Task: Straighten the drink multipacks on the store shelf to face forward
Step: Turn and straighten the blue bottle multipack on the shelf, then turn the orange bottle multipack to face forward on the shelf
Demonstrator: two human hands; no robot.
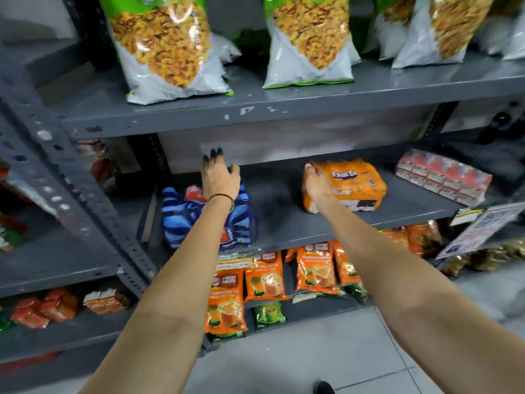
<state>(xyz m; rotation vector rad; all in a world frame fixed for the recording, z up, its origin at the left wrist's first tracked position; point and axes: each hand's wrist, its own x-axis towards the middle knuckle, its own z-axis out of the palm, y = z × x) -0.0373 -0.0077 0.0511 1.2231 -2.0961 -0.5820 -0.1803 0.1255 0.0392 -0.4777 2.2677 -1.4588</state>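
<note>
Top shelf: three large snack bags (pixel 167 44), green-topped, standing upright.
Bottom shelf: orange tea packets (pixel 225 302) in a row; one green packet (pixel 269 314) lower down.
Middle shelf, far right: red carton pack (pixel 443 176).
Floor (pixel 326 356): grey tiles.

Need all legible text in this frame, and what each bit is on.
"Fanta": orange multipack, middle shelf, right hand on its left end.
"WAGH BAKRI": orange tea pouch, bottom shelf.
Blurred, unreadable: blue multipack under the left hand, snack bags, red cartons, shelf-edge tags.
</note>
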